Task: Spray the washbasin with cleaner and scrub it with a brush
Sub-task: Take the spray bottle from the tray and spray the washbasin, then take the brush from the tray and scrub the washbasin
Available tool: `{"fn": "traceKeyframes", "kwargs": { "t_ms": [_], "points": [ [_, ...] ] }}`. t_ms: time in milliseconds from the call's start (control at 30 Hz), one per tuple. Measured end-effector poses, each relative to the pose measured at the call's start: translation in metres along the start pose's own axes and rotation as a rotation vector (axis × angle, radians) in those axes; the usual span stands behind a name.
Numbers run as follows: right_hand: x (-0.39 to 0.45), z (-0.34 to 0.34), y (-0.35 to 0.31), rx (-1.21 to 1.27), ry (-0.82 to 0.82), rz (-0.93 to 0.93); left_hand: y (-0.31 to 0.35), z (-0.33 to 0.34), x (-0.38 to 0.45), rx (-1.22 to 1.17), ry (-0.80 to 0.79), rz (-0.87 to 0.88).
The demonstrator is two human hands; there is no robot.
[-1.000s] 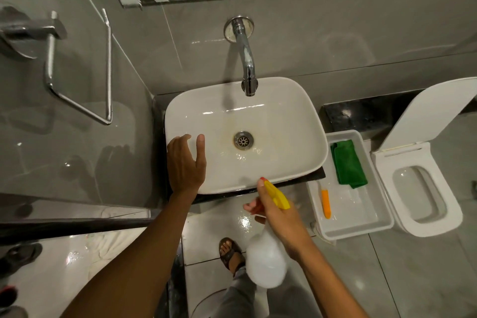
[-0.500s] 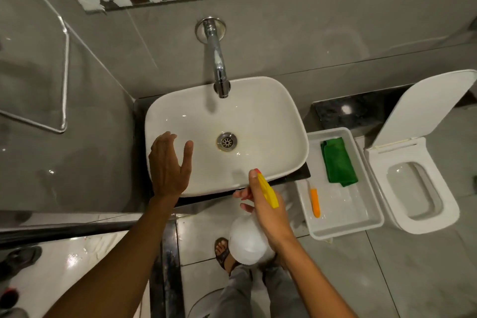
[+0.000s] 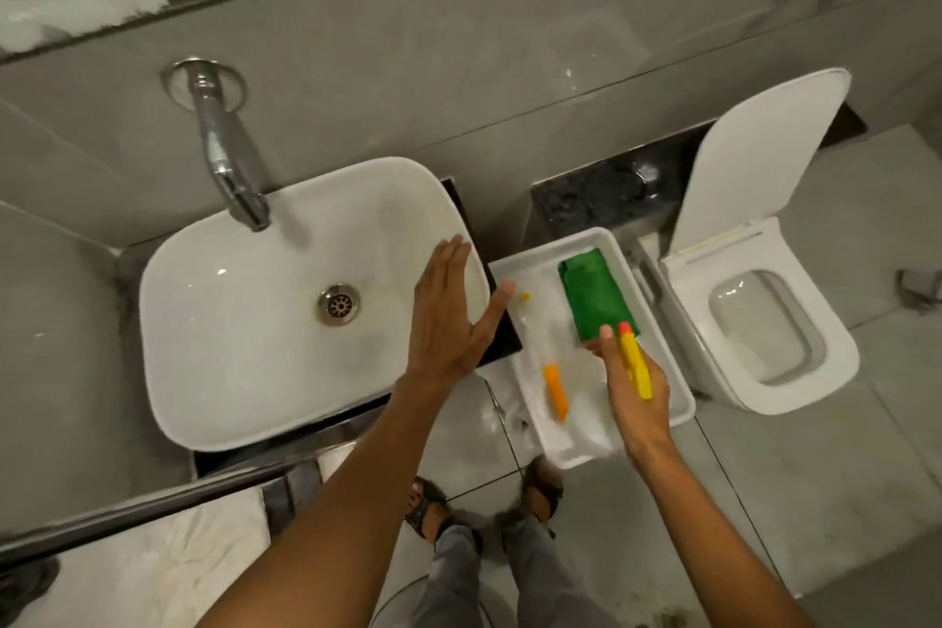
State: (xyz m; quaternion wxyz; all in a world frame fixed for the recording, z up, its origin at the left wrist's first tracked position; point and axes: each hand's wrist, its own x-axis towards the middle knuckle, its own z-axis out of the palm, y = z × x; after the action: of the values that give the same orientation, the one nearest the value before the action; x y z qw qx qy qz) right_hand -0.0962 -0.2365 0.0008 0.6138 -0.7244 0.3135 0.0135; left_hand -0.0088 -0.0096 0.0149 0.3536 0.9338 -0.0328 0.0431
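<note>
The white washbasin (image 3: 229, 347) with a metal drain (image 3: 337, 305) sits under a chrome tap (image 3: 229, 168). My left hand (image 3: 448, 316) hovers flat over the basin's right edge, fingers apart and holding nothing. My right hand (image 3: 632, 403) grips the spray bottle by its yellow and red trigger head (image 3: 636, 367), low over the white tray (image 3: 535, 252); the hand and motion blur hide the bottle's body. In the tray lie an orange-handled brush (image 3: 554, 390) and a folded green cloth (image 3: 596, 301).
A white toilet (image 3: 836, 357) with its lid (image 3: 764, 153) raised stands right of the tray. A dark ledge (image 3: 591, 194) runs along the grey tiled wall behind. A metal rail (image 3: 153, 500) crosses at lower left. My sandalled feet (image 3: 428, 505) stand on the wet floor.
The view has swung to the right. My right hand carried the spray bottle from the basin's front to over the tray. My left hand moved from the basin's left rim to its right edge.
</note>
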Motion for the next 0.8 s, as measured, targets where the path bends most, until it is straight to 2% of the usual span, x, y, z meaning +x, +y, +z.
{"fn": "traceKeyframes", "kwargs": {
  "t_ms": [167,300,500,667,800],
  "points": [
    [0.054,-0.019,0.032,0.031,0.059,-0.066,0.001,0.035,0.016,0.262,-0.144,0.108],
    [0.094,-0.018,0.067,0.017,0.041,-0.090,-0.005,0.043,0.019,0.433,-0.176,0.118],
    [0.129,-0.015,0.114,-0.026,-0.021,-0.182,-0.002,0.044,0.019,0.414,-0.156,0.111],
    [0.136,-0.016,0.151,-0.176,-0.013,-0.356,-0.003,0.043,0.020,0.443,-0.159,0.110],
    [0.118,-0.019,0.162,-0.165,-0.026,-0.244,-0.003,0.043,0.019,0.465,-0.153,0.111]
  ]
}}
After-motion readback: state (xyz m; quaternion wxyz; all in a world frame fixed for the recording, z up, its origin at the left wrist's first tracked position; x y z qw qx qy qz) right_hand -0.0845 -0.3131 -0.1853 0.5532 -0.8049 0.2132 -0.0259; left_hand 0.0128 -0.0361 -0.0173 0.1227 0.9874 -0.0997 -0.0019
